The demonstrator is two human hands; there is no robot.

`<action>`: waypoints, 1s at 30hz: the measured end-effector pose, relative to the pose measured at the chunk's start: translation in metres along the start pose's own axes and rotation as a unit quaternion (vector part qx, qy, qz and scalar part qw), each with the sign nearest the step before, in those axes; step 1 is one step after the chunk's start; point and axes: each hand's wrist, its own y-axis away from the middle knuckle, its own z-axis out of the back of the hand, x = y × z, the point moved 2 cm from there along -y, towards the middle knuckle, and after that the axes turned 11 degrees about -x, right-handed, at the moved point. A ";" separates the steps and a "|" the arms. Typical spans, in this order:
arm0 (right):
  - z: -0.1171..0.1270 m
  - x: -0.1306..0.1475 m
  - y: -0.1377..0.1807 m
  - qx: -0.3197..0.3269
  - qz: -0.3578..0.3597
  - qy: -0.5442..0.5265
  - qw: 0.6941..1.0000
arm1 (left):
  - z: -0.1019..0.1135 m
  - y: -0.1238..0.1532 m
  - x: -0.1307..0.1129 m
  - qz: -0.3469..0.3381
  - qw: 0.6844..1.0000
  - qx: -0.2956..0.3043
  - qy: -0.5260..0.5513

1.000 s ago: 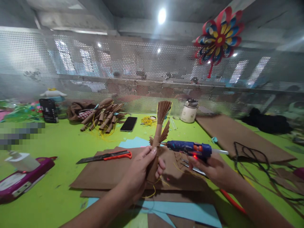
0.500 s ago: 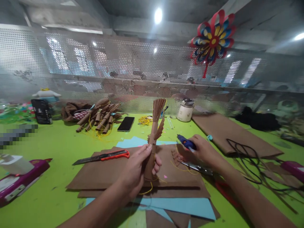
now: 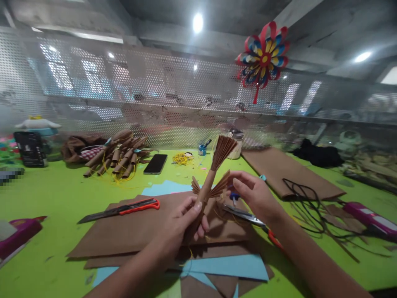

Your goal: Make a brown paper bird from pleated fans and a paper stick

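My left hand [image 3: 189, 219] is closed round the lower part of a rolled brown paper tube figure [image 3: 208, 182], which leans to the right. Its top flares into a pleated fan, and a small pleated fan sticks out from each side. My right hand [image 3: 252, 192] is beside the right-hand pleated fan, fingers curved and apart; whether the fingertips touch the paper I cannot tell. A blue glue gun [image 3: 235, 195] lies just behind those fingers, partly hidden. Under my right wrist are scissors [image 3: 245, 215] with orange-red handles.
Brown paper sheets [image 3: 124, 231] lie stacked on the green table, with a red-handled utility knife [image 3: 139, 205] on top. Behind are rolled brown paper pieces [image 3: 120, 157], a phone [image 3: 155, 164] and yellow string [image 3: 182, 159]. A black cable [image 3: 305, 203] loops at the right.
My right hand has let go of the glue gun and moved left to the paper figure's side fan. The paper figure has tilted to the right in my left hand.
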 end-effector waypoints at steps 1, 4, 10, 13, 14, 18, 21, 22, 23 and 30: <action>-0.002 -0.001 0.001 -0.015 0.000 -0.015 1.000 | -0.001 -0.001 0.002 0.004 1.000 0.000 -0.006; -0.002 -0.004 0.003 -0.058 0.008 -0.028 0.998 | -0.002 -0.003 0.005 0.006 1.000 0.008 -0.017; -0.001 0.005 0.009 -0.011 0.017 -0.069 0.997 | -0.002 -0.003 0.005 -0.002 1.000 0.009 -0.027; -0.005 0.004 0.013 0.046 0.004 -0.091 0.995 | -0.003 -0.002 0.003 -0.005 1.000 0.005 -0.024; -0.007 0.003 0.014 0.056 0.000 -0.093 0.994 | -0.003 -0.001 0.002 -0.006 1.000 0.001 -0.024; -0.016 -0.005 0.019 0.052 -0.005 -0.073 0.996 | -0.007 0.001 -0.001 -0.016 0.999 -0.029 -0.030; -0.022 -0.004 0.024 0.039 0.036 -0.024 0.998 | -0.008 0.003 -0.004 -0.034 0.997 -0.057 -0.027; -0.024 -0.003 0.025 0.033 0.062 -0.002 0.998 | -0.008 0.003 -0.004 -0.039 0.997 -0.062 -0.026; -0.026 -0.001 0.027 0.028 0.092 0.017 0.995 | -0.008 0.003 -0.005 -0.043 0.997 -0.065 -0.024; -0.032 0.004 0.033 0.043 0.202 0.117 0.972 | -0.006 0.001 -0.005 -0.070 0.994 -0.084 -0.029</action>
